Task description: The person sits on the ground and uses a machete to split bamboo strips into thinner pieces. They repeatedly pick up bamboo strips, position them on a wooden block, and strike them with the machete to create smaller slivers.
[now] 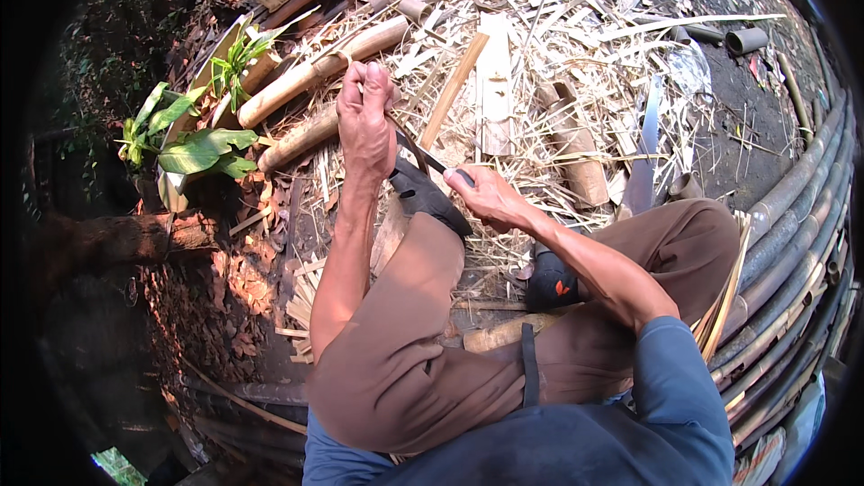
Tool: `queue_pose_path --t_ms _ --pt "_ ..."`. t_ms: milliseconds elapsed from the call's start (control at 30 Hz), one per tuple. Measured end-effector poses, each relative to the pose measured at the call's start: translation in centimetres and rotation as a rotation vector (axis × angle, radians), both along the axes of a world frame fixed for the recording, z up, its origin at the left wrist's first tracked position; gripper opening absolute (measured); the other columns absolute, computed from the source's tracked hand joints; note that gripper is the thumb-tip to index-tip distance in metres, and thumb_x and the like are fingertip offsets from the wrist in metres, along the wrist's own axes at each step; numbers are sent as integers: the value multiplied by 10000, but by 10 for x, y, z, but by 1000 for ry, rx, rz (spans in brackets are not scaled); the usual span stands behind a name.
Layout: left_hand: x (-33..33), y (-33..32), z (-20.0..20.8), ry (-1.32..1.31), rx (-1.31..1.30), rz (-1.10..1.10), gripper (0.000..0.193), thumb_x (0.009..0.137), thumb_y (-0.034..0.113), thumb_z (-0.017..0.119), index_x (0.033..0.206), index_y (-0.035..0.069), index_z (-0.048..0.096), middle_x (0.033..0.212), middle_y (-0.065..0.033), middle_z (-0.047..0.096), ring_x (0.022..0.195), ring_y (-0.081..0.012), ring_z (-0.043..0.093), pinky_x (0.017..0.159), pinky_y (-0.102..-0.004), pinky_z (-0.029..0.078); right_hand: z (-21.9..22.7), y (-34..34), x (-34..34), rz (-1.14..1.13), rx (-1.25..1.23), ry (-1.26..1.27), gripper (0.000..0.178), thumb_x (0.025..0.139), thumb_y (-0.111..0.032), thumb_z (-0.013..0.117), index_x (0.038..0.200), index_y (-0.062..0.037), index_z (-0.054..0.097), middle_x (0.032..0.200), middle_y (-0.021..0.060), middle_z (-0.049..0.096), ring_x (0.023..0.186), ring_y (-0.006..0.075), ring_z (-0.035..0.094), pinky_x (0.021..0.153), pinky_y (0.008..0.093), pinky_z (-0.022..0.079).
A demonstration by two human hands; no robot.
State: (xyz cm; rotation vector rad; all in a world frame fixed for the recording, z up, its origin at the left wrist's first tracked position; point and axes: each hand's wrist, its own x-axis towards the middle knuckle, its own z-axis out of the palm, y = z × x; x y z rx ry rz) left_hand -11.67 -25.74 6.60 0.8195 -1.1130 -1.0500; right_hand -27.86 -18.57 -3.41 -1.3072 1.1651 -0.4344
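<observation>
My left hand (367, 117) is closed in a raised fist in front of the bamboo pieces. It seems to pinch a thin bamboo strip, most of which the fingers hide. Lower and to the right, my right hand (490, 198) wraps round the dark handle of a knife (435, 162). The narrow blade slants up and left toward my left wrist, just above my dark shoe (427, 202). Beyond the knife a flat split bamboo piece (454, 90) leans up from the shavings. A paler, wider bamboo slat (495, 81) lies beside it.
Bamboo shavings (576, 45) cover the ground ahead. Thick bamboo lengths (324, 72) lie at the far left beside a green leafy plant (207, 148). A long metal blade (643, 148) stands near my right knee. Long dark poles (783, 243) are stacked along the right.
</observation>
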Motion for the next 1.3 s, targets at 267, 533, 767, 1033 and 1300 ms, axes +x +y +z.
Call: queue_pose_path --t_ms 267,533,767,1033,1300 --pt "0 -3 -1 21 0 4 274 997 231 592 782 119 465 722 70 423 681 -33 333 631 -203 295 -33 -5 4 28 -326 113 384 991 -400 498 1000 -25 582 687 212 585 663 367 588 623 473 446" --pt "5 -16 -2 0 42 27 210 982 237 614 834 128 511 722 55 459 675 -58 353 639 -215 297 -61 1 4 134 -275 177 422 973 -418 506 1075 -18 591 797 281 645 827 471 638 727 521 484" --pt "5 -19 -5 -32 20 109 214 971 238 632 825 129 521 725 61 471 669 -43 391 631 -206 321 -86 0 -1 206 -212 -85 454 925 -456 561 1030 -15 579 762 123 619 711 263 608 656 415 478" --pt "20 17 -31 -486 102 87 593 891 332 717 1339 30 472 1110 -128 632 988 -172 623 896 -324 503 -81 15 14 167 -205 19 259 804 -190 633 997 -25 581 716 128 613 665 238 589 612 387 483" --pt "17 19 -66 -403 243 -151 481 949 443 559 1251 73 611 1248 -160 617 1130 -226 612 955 -379 496 -84 21 9 145 -310 194 367 808 -210 621 1118 -14 599 932 279 674 886 409 670 814 461 529"
